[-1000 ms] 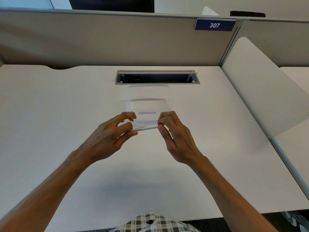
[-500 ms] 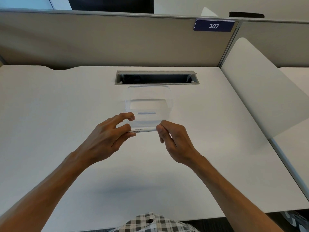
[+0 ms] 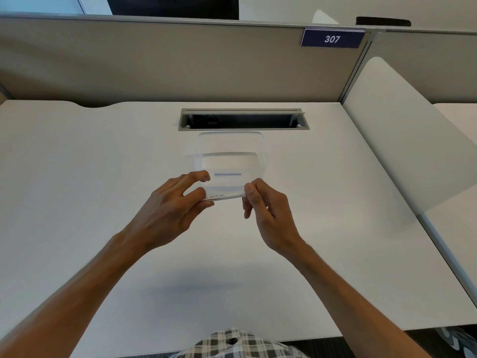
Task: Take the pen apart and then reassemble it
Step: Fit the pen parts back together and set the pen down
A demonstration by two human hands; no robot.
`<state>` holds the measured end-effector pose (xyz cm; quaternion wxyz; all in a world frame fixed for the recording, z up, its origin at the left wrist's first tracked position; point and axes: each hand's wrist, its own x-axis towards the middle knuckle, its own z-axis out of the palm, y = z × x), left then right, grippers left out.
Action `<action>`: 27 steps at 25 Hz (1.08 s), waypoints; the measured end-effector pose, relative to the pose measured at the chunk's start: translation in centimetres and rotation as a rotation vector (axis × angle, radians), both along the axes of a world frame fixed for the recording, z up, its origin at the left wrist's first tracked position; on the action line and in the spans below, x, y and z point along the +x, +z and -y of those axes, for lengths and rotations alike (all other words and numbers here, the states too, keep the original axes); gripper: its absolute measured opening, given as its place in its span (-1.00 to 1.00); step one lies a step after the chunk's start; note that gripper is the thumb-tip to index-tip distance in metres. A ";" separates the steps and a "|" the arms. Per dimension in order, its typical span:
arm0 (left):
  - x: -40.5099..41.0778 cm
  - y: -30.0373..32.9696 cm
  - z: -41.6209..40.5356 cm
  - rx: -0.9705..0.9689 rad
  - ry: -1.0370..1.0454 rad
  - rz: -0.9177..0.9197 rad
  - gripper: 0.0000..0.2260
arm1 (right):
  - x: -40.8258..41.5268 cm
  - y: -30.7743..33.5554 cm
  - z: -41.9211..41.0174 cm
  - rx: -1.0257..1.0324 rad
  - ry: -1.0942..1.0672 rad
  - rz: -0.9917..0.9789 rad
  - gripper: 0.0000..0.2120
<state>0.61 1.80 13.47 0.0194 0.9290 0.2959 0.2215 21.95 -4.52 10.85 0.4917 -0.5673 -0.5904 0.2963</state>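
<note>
A white pen (image 3: 225,197) with small dark print on its barrel lies level above the desk, held between both hands. My left hand (image 3: 170,210) pinches its left end with the thumb and lower fingers, while the index finger is lifted and curled above. My right hand (image 3: 265,210) grips the right end, fingers curled round it, so that end is hidden. Just behind the pen stands a clear plastic container (image 3: 263,153), and a thin blue part (image 3: 228,174) lies inside it.
The white desk (image 3: 103,164) has an open cable slot (image 3: 242,120) behind the container. A beige partition with a "307" sign (image 3: 332,39) closes the back. A white divider panel (image 3: 402,135) rises at the right. A checked shirt (image 3: 240,343) shows at the bottom edge.
My right hand has turned over the pen's right end and closed further round it, hiding more of the barrel. The left hand has hardly moved.
</note>
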 end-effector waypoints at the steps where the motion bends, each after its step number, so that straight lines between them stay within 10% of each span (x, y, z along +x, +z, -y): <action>1: 0.1 0.0 0.1 -0.035 0.005 0.020 -0.73 | 0.0 0.1 0.0 0.032 -0.016 0.023 -0.69; 11: 0.1 -0.2 0.7 -0.148 0.004 0.081 -0.69 | 0.6 0.1 0.3 0.157 -0.031 0.294 -0.73; 22: 0.4 -0.4 0.6 -0.053 0.020 0.046 -0.73 | 0.2 0.0 0.0 0.086 -0.017 0.061 -0.71; 27: 1.1 -1.7 1.2 -0.150 0.100 0.095 -0.70 | -1.0 -0.4 -0.1 0.000 -0.066 -0.384 -0.93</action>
